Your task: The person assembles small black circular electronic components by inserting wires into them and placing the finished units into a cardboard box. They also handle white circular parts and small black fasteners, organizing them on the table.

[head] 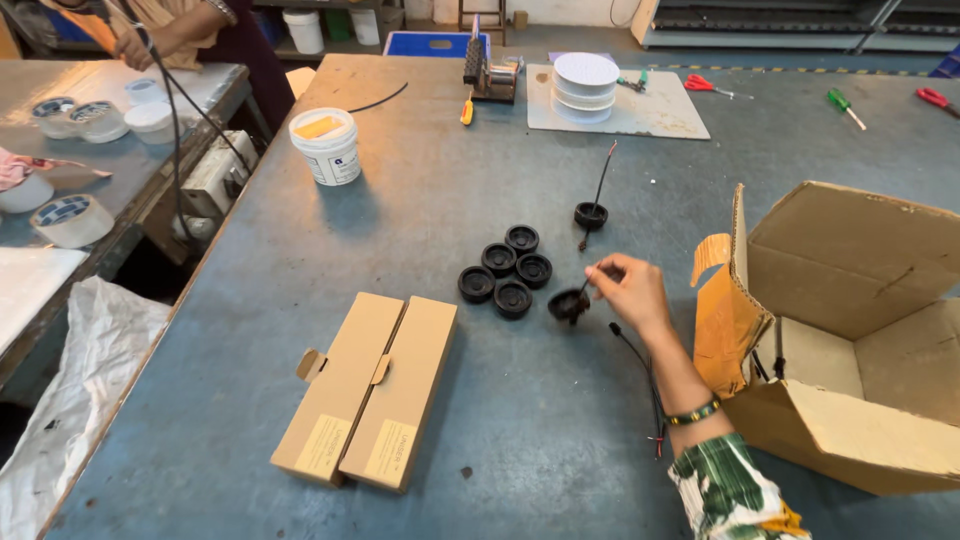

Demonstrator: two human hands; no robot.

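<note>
Where the right hand [630, 290] pinches a thin lead between thumb and fingers, a small black round part [568, 305] hangs at the end of it, just above or touching the table [430, 200]; which of the two cannot be told. It looks light and rigid, probably moulded plastic or rubber, while its wire is limp, so the part would likely swing if lifted by the lead; gripping the round rim seems the steadier hold. The left hand is out of view. Just beside it to the left sits a cluster of five like black parts [506, 272], and another with an upright wire [591, 213] stands behind. Loose wires [640, 365] trail under the forearm. An open cardboard box [850, 330] crowds the right side, two flat cartons [368, 390] lie nearer, and a white tub [326, 146] stands well apart. Open room lies between the cluster and the cartons.
</note>
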